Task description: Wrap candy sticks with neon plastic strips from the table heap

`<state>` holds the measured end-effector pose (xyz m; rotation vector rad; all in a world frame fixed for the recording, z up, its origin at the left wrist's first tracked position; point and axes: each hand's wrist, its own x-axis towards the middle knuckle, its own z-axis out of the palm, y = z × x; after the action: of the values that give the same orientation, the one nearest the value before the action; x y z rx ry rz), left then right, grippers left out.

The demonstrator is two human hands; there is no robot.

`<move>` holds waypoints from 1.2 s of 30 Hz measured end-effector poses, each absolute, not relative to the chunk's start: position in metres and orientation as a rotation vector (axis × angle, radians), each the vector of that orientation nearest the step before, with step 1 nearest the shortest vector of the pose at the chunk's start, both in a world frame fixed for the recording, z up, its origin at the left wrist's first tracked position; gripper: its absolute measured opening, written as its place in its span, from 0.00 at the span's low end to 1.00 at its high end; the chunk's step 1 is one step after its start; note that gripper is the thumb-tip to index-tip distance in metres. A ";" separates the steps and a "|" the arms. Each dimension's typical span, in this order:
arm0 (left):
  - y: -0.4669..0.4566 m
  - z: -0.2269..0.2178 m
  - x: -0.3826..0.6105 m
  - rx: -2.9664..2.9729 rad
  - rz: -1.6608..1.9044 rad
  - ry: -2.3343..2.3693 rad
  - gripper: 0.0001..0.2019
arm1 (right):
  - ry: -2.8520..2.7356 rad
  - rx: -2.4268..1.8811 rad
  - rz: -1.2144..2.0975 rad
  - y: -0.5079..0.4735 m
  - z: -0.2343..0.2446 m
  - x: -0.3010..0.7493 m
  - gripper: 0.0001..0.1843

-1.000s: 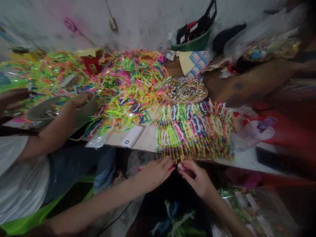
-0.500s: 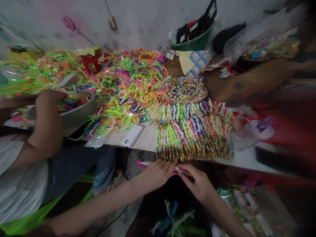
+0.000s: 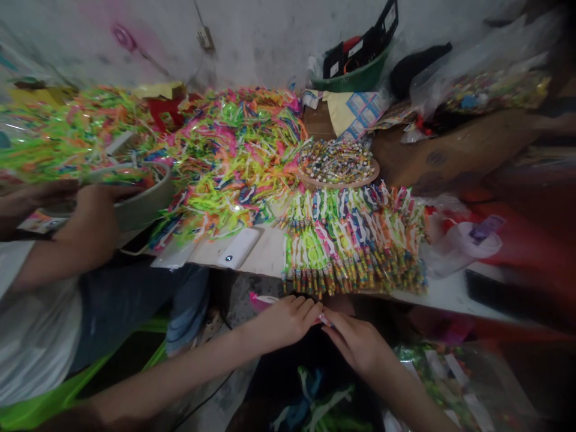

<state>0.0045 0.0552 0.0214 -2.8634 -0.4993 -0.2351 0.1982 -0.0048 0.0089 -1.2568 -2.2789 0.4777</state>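
Observation:
My left hand (image 3: 285, 321) and my right hand (image 3: 355, 342) meet just below the front edge of the white table (image 3: 270, 255). Both are closed, pinching one small pink wrapped candy stick (image 3: 323, 319) between their fingertips; a pink plastic tail (image 3: 261, 300) sticks out behind the left hand. Directly above my hands lies a neat row of packed candy sticks (image 3: 355, 246) with coloured plastic tops.
A big loose pile of neon plastic strips (image 3: 234, 156) covers the table's left. A round tray of small candies (image 3: 337, 163) sits behind the row. A white phone (image 3: 238, 249) lies near the edge. Another person's arm (image 3: 76, 234) reaches into a bowl (image 3: 139, 201) at left.
My hands have stayed together on the candy stick, with the right hand sliding slightly lower. The other person's arm pulled back from the bowl and bent at the elbow.

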 end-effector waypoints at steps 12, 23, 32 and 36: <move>0.105 0.015 -0.001 -2.816 -0.349 -0.331 0.08 | -2.095 -1.531 0.491 0.021 0.007 0.169 0.07; 0.159 -0.067 -0.034 -2.785 -0.768 -1.570 0.24 | -2.029 -1.840 0.377 0.095 -0.003 0.114 0.12; 0.177 -0.099 -0.025 -2.659 -0.721 -1.726 0.21 | -2.204 -1.842 0.163 0.125 -0.015 0.099 0.12; 0.176 -0.095 -0.025 -2.589 -0.736 -1.797 0.20 | -2.230 -1.796 0.113 0.127 -0.019 0.098 0.11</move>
<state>-0.0250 0.1764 -0.0953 -2.5885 -1.7968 -0.7360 0.0978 0.1265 -0.0193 -1.7962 -2.2305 0.1135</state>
